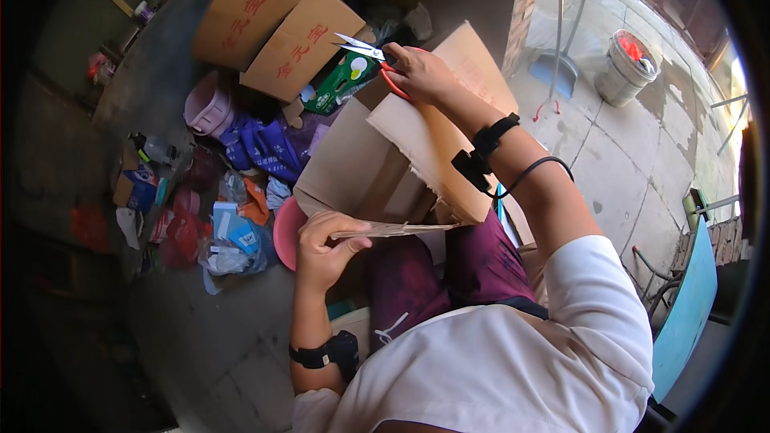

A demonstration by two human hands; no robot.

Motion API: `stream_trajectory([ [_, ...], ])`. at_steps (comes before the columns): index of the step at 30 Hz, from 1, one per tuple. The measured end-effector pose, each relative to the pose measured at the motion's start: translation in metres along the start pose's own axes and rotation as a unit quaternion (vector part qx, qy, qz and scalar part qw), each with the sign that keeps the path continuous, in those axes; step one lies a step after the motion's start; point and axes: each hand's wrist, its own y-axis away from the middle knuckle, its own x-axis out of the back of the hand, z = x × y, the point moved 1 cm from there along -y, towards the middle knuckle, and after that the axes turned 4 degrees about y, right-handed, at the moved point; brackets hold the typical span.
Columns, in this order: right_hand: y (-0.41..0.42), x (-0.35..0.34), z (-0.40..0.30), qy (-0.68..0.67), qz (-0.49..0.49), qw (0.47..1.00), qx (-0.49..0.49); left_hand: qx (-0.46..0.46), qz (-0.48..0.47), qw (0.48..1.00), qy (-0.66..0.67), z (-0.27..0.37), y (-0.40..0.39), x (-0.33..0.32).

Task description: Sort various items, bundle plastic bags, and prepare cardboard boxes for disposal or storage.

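A brown cardboard box (355, 162) with raised flaps sits before me, over my knees. One of its cut edges is ragged. My left hand (328, 246) pinches the near flap between thumb and fingers. In my right hand (418, 72) is a pair of scissors (366, 48) with red and black handles. Their blades are slightly apart and point away to the upper left, clear of the box wall. The right hand is above the box's far side, close to a raised flap (472, 63). The inside bottom of the box is partly hidden.
Two closed cartons (258, 12) and a green printed box (340, 81) stand beyond. To the left lie a pink bucket (209, 105), purple bags (264, 144), a pink basin (287, 233) and plastic litter (234, 252). At right are a dustpan (556, 69), a pail (625, 72) and a blue board (686, 313).
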Motion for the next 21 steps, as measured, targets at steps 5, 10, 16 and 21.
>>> stream_trajectory([
  [5,0.003,0.031,-0.006,-0.064,-0.034,0.994,0.08,0.067,0.046,0.995,0.051,-0.024,-0.011,0.008],
  [10,0.027,0.085,-0.022,-0.014,0.042,0.996,0.073,-0.043,0.037,0.986,-0.159,-0.013,-0.05,0.017],
  [16,0.087,0.146,-0.069,-0.018,0.208,0.977,0.053,-0.145,-0.014,0.981,-0.126,0.02,-0.095,0.055],
  [21,0.102,0.132,-0.099,-0.022,0.198,0.97,0.141,-0.06,-0.027,0.984,-0.167,0.013,-0.105,0.06],
])
